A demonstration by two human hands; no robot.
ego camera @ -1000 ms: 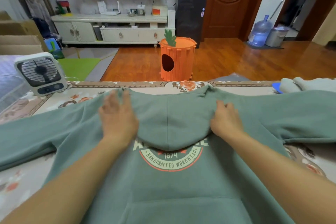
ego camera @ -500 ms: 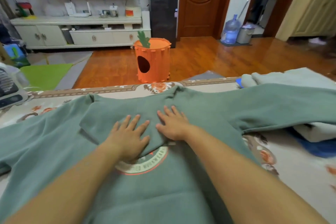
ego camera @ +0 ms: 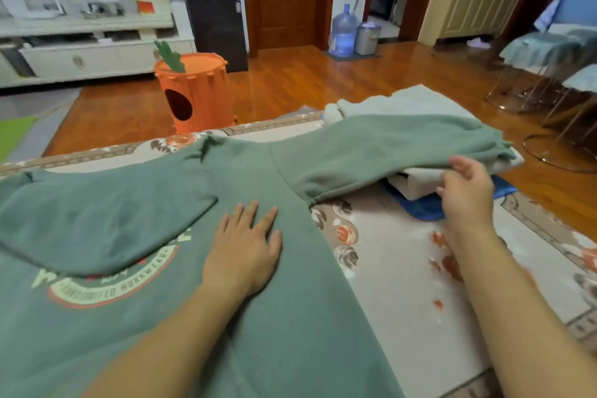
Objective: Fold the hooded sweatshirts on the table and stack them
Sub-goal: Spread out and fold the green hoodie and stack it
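A green hooded sweatshirt (ego camera: 290, 317) lies face up on the table, its hood (ego camera: 106, 216) folded down over the chest print. My left hand (ego camera: 245, 249) rests flat on the chest, fingers spread. The right sleeve (ego camera: 387, 145) stretches out over a pile of folded pale and blue garments (ego camera: 420, 191) at the right. My right hand (ego camera: 465, 191) is at the sleeve's lower edge near the cuff, fingers parted and touching the fabric; a firm grip is not visible.
The table wears a floral cloth (ego camera: 403, 252). Beyond the far edge stand an orange carrot-shaped bin (ego camera: 193, 94), a water jug (ego camera: 343, 31) and a metal pot (ego camera: 367, 38) on the wooden floor. Chairs (ego camera: 549, 74) stand at the right.
My view has swung right. My right hand left the hood and reached out to the right sleeve. My left hand slid right onto the chest.
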